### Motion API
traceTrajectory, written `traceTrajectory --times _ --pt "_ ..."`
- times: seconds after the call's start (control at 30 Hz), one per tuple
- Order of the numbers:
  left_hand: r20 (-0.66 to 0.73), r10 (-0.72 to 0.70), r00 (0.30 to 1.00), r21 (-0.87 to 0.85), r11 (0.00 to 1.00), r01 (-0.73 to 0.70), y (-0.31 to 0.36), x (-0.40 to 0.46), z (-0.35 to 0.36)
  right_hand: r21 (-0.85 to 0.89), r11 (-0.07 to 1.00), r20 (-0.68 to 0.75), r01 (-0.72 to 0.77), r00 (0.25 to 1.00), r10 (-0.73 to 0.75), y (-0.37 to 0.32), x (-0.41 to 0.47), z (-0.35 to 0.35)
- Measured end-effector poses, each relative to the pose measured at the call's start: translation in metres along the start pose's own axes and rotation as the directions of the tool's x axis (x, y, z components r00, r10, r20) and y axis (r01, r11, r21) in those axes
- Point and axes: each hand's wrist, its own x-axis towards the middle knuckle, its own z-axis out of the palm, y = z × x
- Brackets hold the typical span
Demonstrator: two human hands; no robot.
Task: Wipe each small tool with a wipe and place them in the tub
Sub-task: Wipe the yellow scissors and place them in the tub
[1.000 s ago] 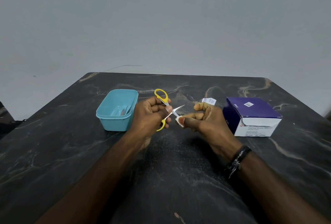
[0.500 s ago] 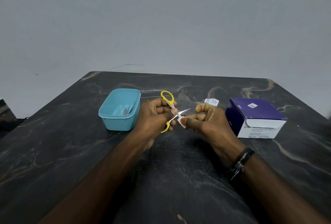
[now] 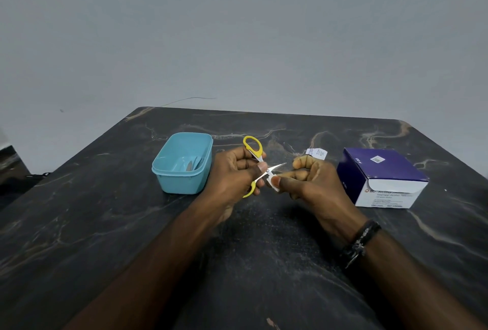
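Small scissors (image 3: 254, 150) with yellow handles are spread apart in my left hand (image 3: 233, 173), held above the dark table. My right hand (image 3: 310, 180) pinches a small white wipe (image 3: 273, 183) around the lower blade; the upper blade points free toward the right. A light blue tub (image 3: 182, 179) stands just left of my left hand, with a small metal tool (image 3: 190, 166) lying inside it.
A purple and white box of alcohol swabs (image 3: 383, 179) stands at the right. A torn white wrapper (image 3: 317, 153) lies behind my right hand. The dark marbled table (image 3: 105, 224) ends at a grey wall behind.
The scissors stay spread in my left hand while my right hand has shifted the wipe slightly along the lower blade. The view has drifted a little.
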Motion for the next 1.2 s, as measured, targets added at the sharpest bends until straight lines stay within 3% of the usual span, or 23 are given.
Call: traceTrajectory --times 0.17,0.37,0.57,1.2 --pt "-0.049 -0.012 0.999 0.0 1.0 0.012 0.005 0.003 -0.008 -0.059 0.996 -0.019 -0.061 0.998 0.06 0.0 0.003 -0.008" --pt "0.115 -0.121 0.986 0.078 0.991 0.112 0.006 0.002 -0.014 -0.07 0.997 -0.111 -0.02 0.994 0.012 -0.007 0.008 -0.024" --pt "0.184 -0.18 0.966 0.171 0.974 0.149 0.009 -0.001 -0.016 -0.194 0.981 0.086 -0.003 0.996 0.02 -0.008 0.006 -0.024" --pt "0.329 -0.256 0.909 0.366 0.922 0.127 0.003 -0.005 -0.011 -0.479 0.872 0.38 0.099 0.919 0.105 0.001 0.003 -0.017"
